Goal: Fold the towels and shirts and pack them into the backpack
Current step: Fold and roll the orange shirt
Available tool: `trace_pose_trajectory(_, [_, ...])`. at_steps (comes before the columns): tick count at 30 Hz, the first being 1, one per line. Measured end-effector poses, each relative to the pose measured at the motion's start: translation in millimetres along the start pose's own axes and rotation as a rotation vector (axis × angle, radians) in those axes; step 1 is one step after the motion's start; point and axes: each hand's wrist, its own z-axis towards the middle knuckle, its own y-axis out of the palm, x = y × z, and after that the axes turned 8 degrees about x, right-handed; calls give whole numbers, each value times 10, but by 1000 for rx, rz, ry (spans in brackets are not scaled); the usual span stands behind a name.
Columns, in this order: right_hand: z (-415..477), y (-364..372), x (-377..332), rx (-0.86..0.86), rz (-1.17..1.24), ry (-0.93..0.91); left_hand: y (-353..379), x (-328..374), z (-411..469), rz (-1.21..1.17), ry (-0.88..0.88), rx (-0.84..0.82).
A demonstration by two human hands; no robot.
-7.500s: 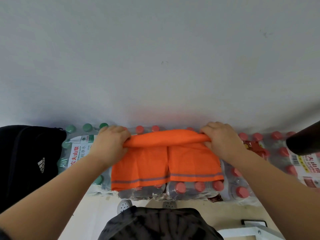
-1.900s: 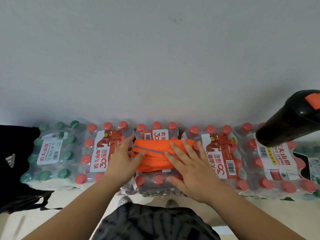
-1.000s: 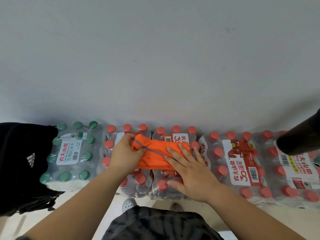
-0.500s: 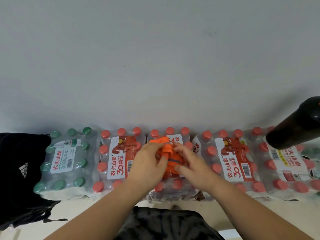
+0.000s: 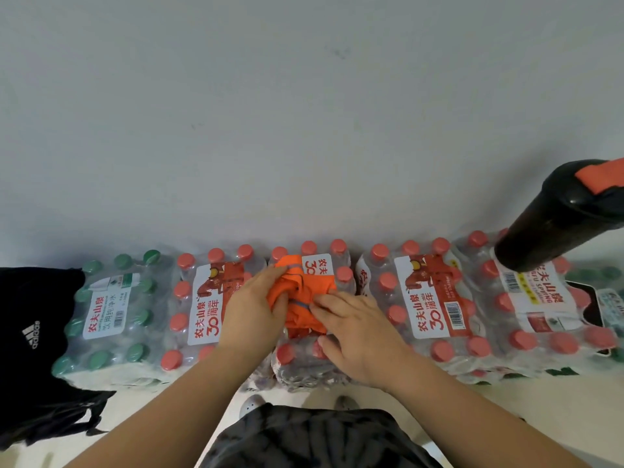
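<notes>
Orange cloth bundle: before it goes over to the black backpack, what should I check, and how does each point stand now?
1. Left hand grip: fingers curled into the orange cloth bundle: ok.
2. Right hand grip: fingertips touch the bundle, but a pinch is unclear: cannot tell.
3. Fold tidy: the bundle looks bunched and creased: not ok.
4. Bundle supported: it rests on the shrink-wrapped pack of red-capped water bottles: ok.
5. Black fabric backpack open: only its side shows at the left edge: cannot tell.
</notes>
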Motion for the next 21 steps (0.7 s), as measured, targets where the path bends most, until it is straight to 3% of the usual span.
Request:
trace_pose_trajectory(4, [27, -24, -32, -137, 88, 14, 11, 171, -46, -24, 50, 56])
trace_pose_trajectory(10, [-15, -161, 58, -103, 564, 185, 326, 102, -208, 247, 152, -272])
trace_pose_trajectory(14, [-66, -265, 149, 97, 393, 257, 382, 54, -356, 403, 231, -396])
trace_pose_trajectory(19, [-11, -224, 194, -218, 113, 42, 338, 57, -352, 420, 236, -478])
trace_pose_trajectory(21, [-16, -182, 225, -250, 102, 48, 280, 35, -321, 278, 237, -478])
